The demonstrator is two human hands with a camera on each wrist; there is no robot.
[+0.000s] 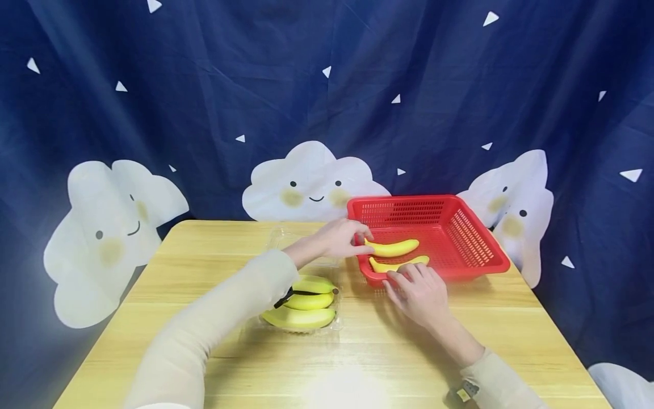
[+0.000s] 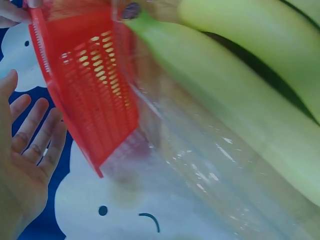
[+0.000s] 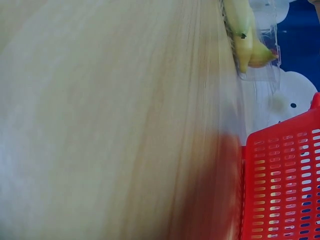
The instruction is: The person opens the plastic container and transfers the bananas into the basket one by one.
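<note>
No words, labels, brands or numbers can be read in any of the three views. The dark blue cloth backdrop (image 1: 434,74) bears printed pictures rather than lettering: white clouds (image 1: 315,169) with simple smiling faces, and small white triangles (image 1: 490,19) scattered between them. At the cuff of the pale cream fabric sleeve (image 1: 503,378) on the right arm sits a small dark object with a yellowish patch (image 1: 464,393), too small to tell whether anything is written on it.

Two yellow bananas (image 1: 395,248) in red basket (image 1: 467,238); seemingly three in clear box (image 2: 195,165).
</note>
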